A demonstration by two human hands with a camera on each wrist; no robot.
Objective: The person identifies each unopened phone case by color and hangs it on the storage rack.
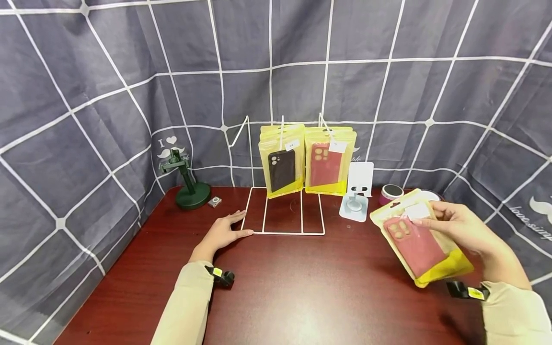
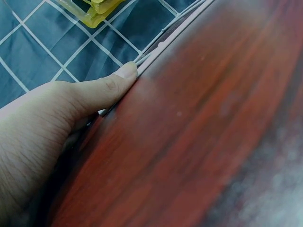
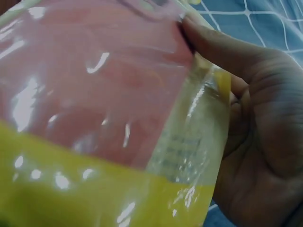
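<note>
My right hand [image 1: 467, 229] pinches a yellow-edged clear pouch [image 1: 444, 270] holding a red-pink phone case [image 1: 416, 244], thumb in front and fingers behind. The pouch is tilted above the table at the right; it fills most of the right wrist view [image 3: 104, 94]. My left hand [image 1: 219, 235] rests at the front left corner of a white wire rack [image 1: 289, 233], its thumb [image 2: 111, 87] touching the base wire. From the rack's hooks hang pouches with a black phone case [image 1: 282, 171] in the middle and a red-pink one [image 1: 326, 165] at the right. The left hook [image 1: 239, 132] carries nothing.
A dark green stand [image 1: 192, 194] and a small square silver item [image 1: 214, 201] are at the back left. Right of the rack stands a white phone stand [image 1: 354, 207], then a round magenta-sided item [image 1: 391, 192]. Grid-patterned cloth [image 1: 302, 43] surrounds the dark red table [image 1: 302, 287].
</note>
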